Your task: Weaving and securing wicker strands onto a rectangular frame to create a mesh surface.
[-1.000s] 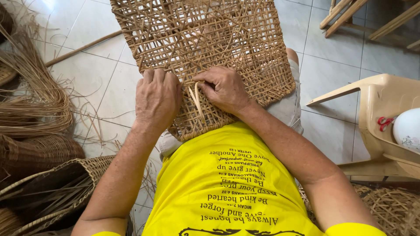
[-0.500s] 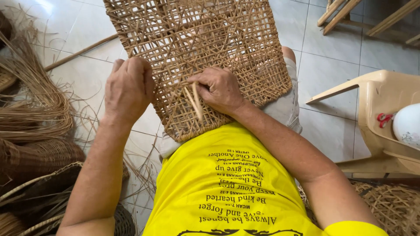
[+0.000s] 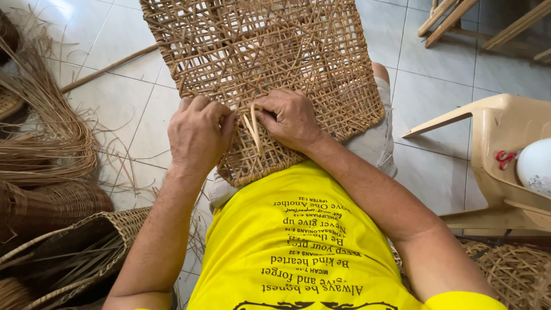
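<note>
In the head view, the person is sitting with a woven rattan panel (image 3: 258,74) lying across the lap and reaching out over the tiled floor (image 3: 132,109). The panel is already a wide open-lattice sheet, and most of its far part is looking fully interlaced. The near edge, just above the yellow shirt (image 3: 298,241), is showing a tighter, denser band, and this is where the work is going on.

The left hand (image 3: 198,135) is resting curled on the panel near that edge, fingers bent and pressing down on the weave; whether it is pinching a strand beneath the knuckles I cannot tell. The right hand (image 3: 290,117) is lying just beside it, fingertips pinching a pair of loose rattan strips (image 3: 252,129) that are standing up between the two hands, their ends not yet tucked in.

As a judgement, the bulk of the weaving is looking done, and what is left is threading these free strips and finishing the near border.

To the person's left, bundles of raw rattan strands (image 3: 46,132) are lying on the floor, with a woven basket (image 3: 74,247) near the elbow. To the right, a beige plastic chair (image 3: 499,149) is holding a white bowl (image 3: 534,166) and something small and red. More woven material (image 3: 511,270) is showing at the lower right corner.
</note>
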